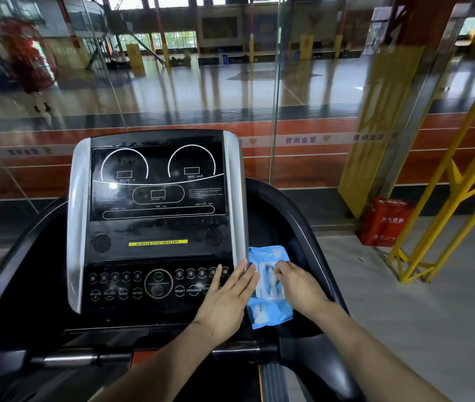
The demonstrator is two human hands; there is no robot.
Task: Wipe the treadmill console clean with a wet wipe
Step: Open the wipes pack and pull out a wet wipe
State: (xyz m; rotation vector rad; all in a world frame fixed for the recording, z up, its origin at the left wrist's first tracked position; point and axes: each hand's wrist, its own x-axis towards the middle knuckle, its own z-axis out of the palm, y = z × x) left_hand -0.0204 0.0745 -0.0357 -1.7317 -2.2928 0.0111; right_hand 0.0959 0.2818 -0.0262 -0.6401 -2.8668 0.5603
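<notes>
I take the black treadmill console [158, 224] with silver side rails as my landmark; it fills the middle of my view, its dark display panel upright above a sloped row of round buttons. A yellow strip reading "ALWAYS STAY HEALTHY" [158, 242] runs across it between the display and the buttons. Behind the console stands a glass wall [172, 91] with a wide shiny hall floor beyond it. Well to the right of the console, a yellow metal frame [445, 198] rises from the grey floor, and a red box [384, 221] sits at its foot.

Just beside the console's lower right corner, on the black side tray [303, 236], lies the blue soft pack of wet wipes [268, 285], its clear plastic lid facing up. The pack touches the silver rail's bottom end.

My left hand [227, 300] lies flat and slack, fingers spread, over the console's rightmost buttons, its fingertips reaching the pack's left edge; it grips nothing. My right hand [300, 288] rests on the pack from the right, fingertips [281, 269] bent onto the lid's upper edge. Whether they pinch the lid or a wipe, I cannot tell.
</notes>
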